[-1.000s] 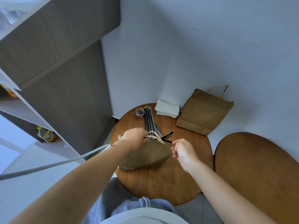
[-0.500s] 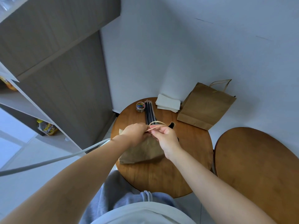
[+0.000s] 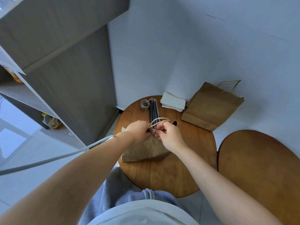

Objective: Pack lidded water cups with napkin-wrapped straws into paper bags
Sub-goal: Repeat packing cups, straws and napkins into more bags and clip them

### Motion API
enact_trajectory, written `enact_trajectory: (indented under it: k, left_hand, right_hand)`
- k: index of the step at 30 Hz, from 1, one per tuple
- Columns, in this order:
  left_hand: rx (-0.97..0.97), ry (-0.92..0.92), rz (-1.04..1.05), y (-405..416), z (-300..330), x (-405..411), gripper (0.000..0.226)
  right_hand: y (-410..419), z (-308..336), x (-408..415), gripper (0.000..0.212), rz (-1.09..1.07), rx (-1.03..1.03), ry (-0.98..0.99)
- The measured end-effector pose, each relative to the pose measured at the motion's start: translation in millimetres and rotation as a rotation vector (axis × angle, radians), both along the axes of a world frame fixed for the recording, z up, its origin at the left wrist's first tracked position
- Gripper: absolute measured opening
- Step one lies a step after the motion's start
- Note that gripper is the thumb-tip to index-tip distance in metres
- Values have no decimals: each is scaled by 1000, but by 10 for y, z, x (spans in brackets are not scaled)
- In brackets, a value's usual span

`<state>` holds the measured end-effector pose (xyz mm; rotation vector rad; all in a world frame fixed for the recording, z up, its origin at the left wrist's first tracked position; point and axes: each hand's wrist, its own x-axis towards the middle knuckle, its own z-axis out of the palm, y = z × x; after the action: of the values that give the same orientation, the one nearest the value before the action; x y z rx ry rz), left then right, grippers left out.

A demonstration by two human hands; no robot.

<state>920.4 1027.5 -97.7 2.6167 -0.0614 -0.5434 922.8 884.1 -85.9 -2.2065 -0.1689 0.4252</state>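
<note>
Hands point(image 3: 139, 131) point(image 3: 168, 135) pinch paper bag point(image 3: 142, 150) top; no legible writing.

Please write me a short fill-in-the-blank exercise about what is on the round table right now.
1. Both hands grip the top of the near paper bag, which lies on the round ____ table.
2. The second paper bag leans against the ____.
3. The white napkins lie between the black straws and the second ____.

Missing words: wooden; wall; bag

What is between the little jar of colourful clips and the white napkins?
The bundle of dark straws lies between the clip jar and napkin stack, head view.
</note>
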Motion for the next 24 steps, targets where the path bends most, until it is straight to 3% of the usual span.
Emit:
enact_trajectory:
  k: [3, 9, 17, 21, 24]
  left_hand:
    - [-9, -11, 5, -3, -4, 17, 6]
    - [-25, -2, 7, 8, -5, 13, 14]
    - [-31, 14, 0, -13, 14, 32, 15]
    - [-18, 32, -14, -19, 57, 41, 11]
    - [-21, 25, -4, -28, 85, 46, 11]
  right_hand:
    - [-13, 53, -12, 14, 89, -49, 10]
    - [-63, 131, -40, 34, 281, -242, -32]
    - [-59, 144, 38, 14, 217, -253, 8]
    - [-33, 139, 80, 21, 298, -328, -13]
    - [-11, 119, 97, 25, 367, -436, -153]
